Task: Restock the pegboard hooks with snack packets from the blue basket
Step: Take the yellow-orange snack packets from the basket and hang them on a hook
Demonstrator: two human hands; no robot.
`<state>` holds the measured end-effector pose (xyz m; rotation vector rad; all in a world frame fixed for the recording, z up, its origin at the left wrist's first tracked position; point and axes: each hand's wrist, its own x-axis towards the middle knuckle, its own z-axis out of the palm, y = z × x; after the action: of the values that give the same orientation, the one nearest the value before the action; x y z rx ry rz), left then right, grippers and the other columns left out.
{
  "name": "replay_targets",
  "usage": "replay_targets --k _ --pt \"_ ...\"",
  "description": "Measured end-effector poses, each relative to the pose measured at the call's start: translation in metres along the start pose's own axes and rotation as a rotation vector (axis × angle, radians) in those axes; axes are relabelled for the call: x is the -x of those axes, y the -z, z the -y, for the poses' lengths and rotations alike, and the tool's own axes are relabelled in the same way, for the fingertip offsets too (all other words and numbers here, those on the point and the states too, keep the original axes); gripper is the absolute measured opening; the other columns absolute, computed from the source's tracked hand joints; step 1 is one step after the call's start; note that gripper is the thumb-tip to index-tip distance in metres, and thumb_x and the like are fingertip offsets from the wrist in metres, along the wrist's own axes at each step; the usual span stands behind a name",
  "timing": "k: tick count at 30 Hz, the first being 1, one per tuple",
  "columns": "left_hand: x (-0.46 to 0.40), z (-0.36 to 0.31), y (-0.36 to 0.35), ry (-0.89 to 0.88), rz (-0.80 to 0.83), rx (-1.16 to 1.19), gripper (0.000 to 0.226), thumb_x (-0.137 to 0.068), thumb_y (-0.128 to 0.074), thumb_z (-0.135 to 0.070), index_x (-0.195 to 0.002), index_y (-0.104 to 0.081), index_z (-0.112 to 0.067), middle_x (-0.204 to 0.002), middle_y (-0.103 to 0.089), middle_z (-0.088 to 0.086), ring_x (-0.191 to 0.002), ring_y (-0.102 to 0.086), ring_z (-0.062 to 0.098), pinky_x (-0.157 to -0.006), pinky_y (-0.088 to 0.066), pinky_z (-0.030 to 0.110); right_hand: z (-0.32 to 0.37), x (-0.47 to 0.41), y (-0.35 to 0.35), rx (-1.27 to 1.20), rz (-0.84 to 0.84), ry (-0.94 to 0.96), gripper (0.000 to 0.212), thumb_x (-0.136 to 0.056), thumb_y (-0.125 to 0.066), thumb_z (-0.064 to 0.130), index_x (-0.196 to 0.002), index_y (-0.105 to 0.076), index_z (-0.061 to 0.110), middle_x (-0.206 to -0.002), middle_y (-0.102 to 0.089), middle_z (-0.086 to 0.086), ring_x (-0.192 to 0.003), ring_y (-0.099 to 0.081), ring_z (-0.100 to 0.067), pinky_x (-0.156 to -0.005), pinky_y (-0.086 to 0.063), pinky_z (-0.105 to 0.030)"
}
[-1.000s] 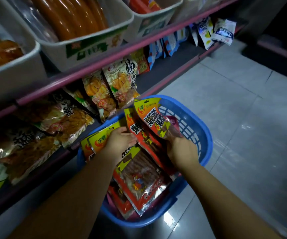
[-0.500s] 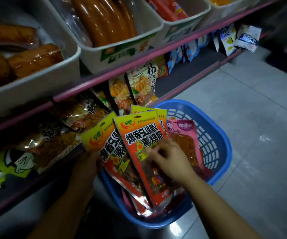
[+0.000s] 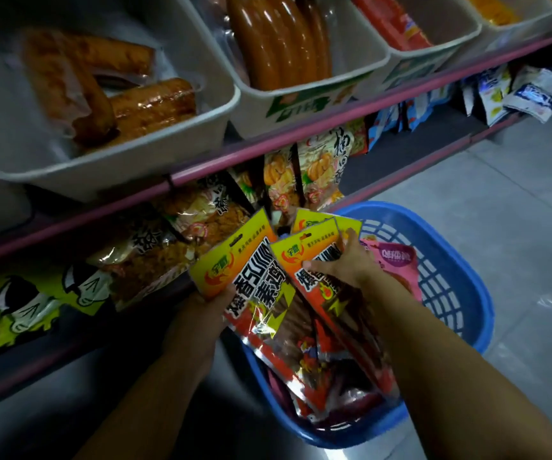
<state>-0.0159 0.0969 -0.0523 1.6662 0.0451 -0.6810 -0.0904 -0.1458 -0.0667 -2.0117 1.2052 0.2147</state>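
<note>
You are at the beginning of the restocking, as far as I can judge: no packet from the blue basket (image 3: 460, 277) is on a hook yet. Your left hand (image 3: 198, 313) grips one orange-and-yellow snack packet (image 3: 251, 280) at its left edge, the thumb on the front, and holds it above the near left part of the basket. Your right hand (image 3: 344, 263) holds the yellow tops of two more packets of the same kind (image 3: 314, 250), the fingers curled over their far edge and the thumb on the front. All three packets are lifted but their lower ends are over the basket. A pink packet (image 3: 397, 263) and several red ones lie inside the basket, so much stock is left. The hanging packets (image 3: 321, 167) under the pink shelf rail (image 3: 268, 144) show where the goods belong, to the far left of the basket; the hooks themselves I cannot see. The next step, I think, is to find the hole in the yellow header and bring it to a free hook.
</note>
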Motion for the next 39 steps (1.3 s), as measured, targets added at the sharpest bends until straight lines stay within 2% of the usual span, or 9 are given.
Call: replay_targets --k 3,6,10,15,17,21,25,34,39 --pt "-0.001 -0.002 0.007 -0.085 -0.086 -0.066 0.004 -0.089 -0.061 -0.031 -0.09 -0.058 -0.028 -0.082 -0.059 -0.014 -0.079 -0.057 0.003 -0.077 -0.04 0.022 0.006 -0.002 -0.003 0.007 -0.112 0.004 0.112 -0.055 -0.081 0.063 -0.143 -0.03 0.014 -0.141 -0.049 -0.012 -0.133 -0.039 -0.035 -0.109 -0.032 -0.052" --pt "-0.002 -0.007 0.012 -0.119 -0.11 -0.018 0.009 -0.089 -0.061 -0.031 -0.088 -0.061 -0.022 -0.074 -0.058 -0.017 -0.068 -0.052 -0.01 -0.059 -0.037 0.009 0.013 0.004 -0.009 0.005 -0.141 0.1 0.07 -0.064 -0.079 0.056 -0.119 -0.062 0.016 -0.118 -0.067 -0.008 -0.114 -0.058 -0.031 -0.1 -0.043 -0.048" --pt "-0.001 -0.019 0.016 -0.128 -0.07 0.076 0.009 -0.087 -0.063 -0.034 -0.086 -0.065 -0.025 -0.087 -0.068 -0.019 -0.09 -0.063 0.002 -0.081 -0.044 0.02 0.019 0.029 -0.005 -0.366 -0.108 0.28 0.014 -0.077 -0.077 0.033 -0.079 -0.071 0.021 -0.085 -0.076 -0.001 -0.082 -0.071 -0.02 -0.081 -0.056 -0.042" --pt "0.014 -0.056 0.007 -0.263 0.018 0.073 0.02 -0.088 -0.062 -0.03 -0.081 -0.071 -0.046 -0.082 -0.074 -0.018 -0.087 -0.07 0.009 -0.075 -0.052 0.022 0.036 0.07 0.022 -0.609 -0.06 0.41 0.009 -0.08 -0.076 0.024 -0.077 -0.071 0.016 -0.076 -0.076 0.005 -0.07 -0.072 -0.012 -0.068 -0.056 -0.03" --pt "0.025 -0.074 0.003 -0.319 0.041 0.097 0.022 -0.089 -0.061 -0.023 -0.08 -0.074 -0.039 -0.084 -0.074 -0.016 -0.088 -0.07 0.009 -0.081 -0.052 0.027 0.046 0.087 0.036 -0.661 -0.077 0.435 0.014 -0.077 -0.077 0.028 -0.079 -0.072 0.015 -0.077 -0.076 0.005 -0.072 -0.072 -0.012 -0.066 -0.057 -0.028" --pt "0.053 -0.12 0.015 -0.425 0.046 0.165 0.012 -0.086 -0.062 -0.028 -0.084 -0.074 -0.03 -0.084 -0.075 -0.012 -0.081 -0.072 0.008 -0.066 -0.056 0.021 0.078 0.121 0.063 -0.696 -0.041 0.554 0.015 -0.076 -0.077 0.032 -0.084 -0.071 0.021 -0.081 -0.077 0.003 -0.075 -0.074 -0.014 -0.062 -0.058 -0.024" --pt "0.086 -0.18 0.048 -0.531 0.037 0.235 0.018 -0.078 -0.064 -0.032 -0.092 -0.073 -0.026 -0.094 -0.076 -0.003 -0.092 -0.071 0.019 -0.083 -0.056 0.041 0.137 0.162 0.094 -0.719 -0.052 0.756 0.007 -0.072 -0.077 0.03 -0.077 -0.072 0.031 -0.078 -0.076 0.006 -0.072 -0.072 -0.01 -0.061 -0.055 -0.019" --pt "0.157 -0.318 0.149 -0.878 -0.158 0.307 0.02 -0.083 -0.064 -0.015 -0.076 -0.076 -0.03 -0.084 -0.076 -0.003 -0.081 -0.073 0.015 -0.072 -0.058 0.032 0.296 0.26 0.139 -0.778 -0.012 1.235 0.011 -0.07 -0.077 0.025 -0.076 -0.068 0.027 -0.072 -0.073 0.011 -0.065 -0.068 -0.002 -0.058 -0.052 -0.016" --pt "0.182 -0.367 0.214 -0.971 -0.225 0.27 0.008 -0.076 -0.068 -0.018 -0.077 -0.075 -0.021 -0.086 -0.076 0.001 -0.08 -0.072 0.016 -0.067 -0.058 0.029 0.368 0.292 0.131 -0.749 0.059 1.292 0.01 -0.069 -0.08 0.033 -0.076 -0.074 0.028 -0.076 -0.076 0.005 -0.07 -0.073 -0.014 -0.06 -0.057 -0.027"
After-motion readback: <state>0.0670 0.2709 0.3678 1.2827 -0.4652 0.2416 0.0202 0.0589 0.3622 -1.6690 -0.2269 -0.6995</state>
